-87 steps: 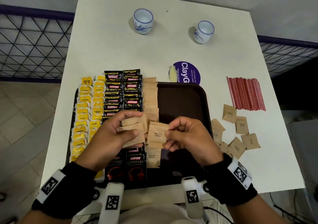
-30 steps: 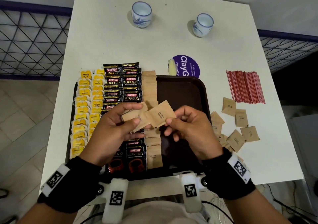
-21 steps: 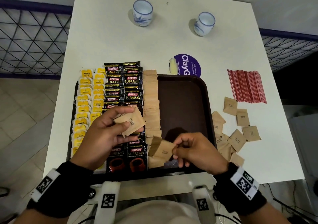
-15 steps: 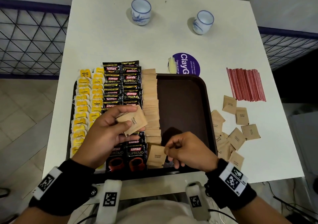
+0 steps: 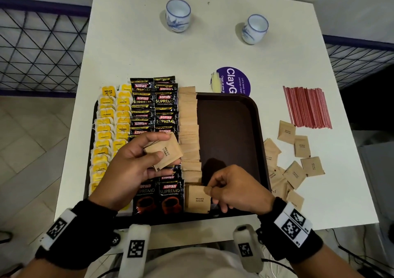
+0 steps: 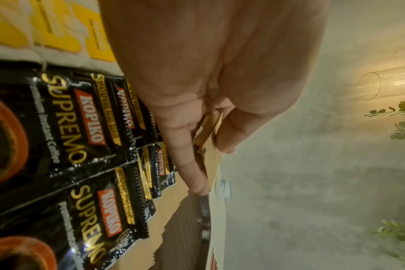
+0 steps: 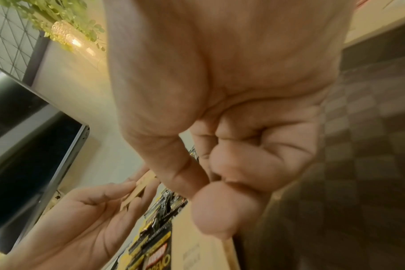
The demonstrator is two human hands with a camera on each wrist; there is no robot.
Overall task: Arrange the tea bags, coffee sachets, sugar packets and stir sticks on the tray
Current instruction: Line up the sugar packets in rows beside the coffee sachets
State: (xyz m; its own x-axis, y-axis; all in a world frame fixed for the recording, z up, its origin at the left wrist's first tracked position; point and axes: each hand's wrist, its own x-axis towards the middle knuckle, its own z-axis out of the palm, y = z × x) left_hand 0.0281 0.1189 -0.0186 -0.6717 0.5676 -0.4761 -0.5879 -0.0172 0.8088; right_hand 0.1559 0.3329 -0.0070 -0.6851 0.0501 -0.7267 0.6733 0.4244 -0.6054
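Note:
A dark brown tray (image 5: 230, 128) holds yellow tea bags (image 5: 110, 124) at the left, black coffee sachets (image 5: 155, 107) beside them, then a column of brown sugar packets (image 5: 188, 124). My left hand (image 5: 163, 145) hovers over the sachets and grips a small stack of sugar packets (image 5: 165, 153), seen edge-on in the left wrist view (image 6: 210, 146). My right hand (image 5: 211, 189) is at the near end of the sugar column. Its thumb and curled fingers pinch the right edge of one sugar packet (image 5: 197, 200) that lies flat there. Red stir sticks (image 5: 307, 107) lie on the table to the right.
Several loose sugar packets (image 5: 296, 160) lie on the white table between the tray and the stir sticks. Two white-and-blue cups (image 5: 178, 15) (image 5: 254, 29) stand at the far side. A purple round sticker (image 5: 234, 80) sits behind the tray. The tray's right half is bare.
My right hand took one sugar packet from the left hand's stack, carried it down to the near end of the sugar column and laid it flat. The left hand stayed put.

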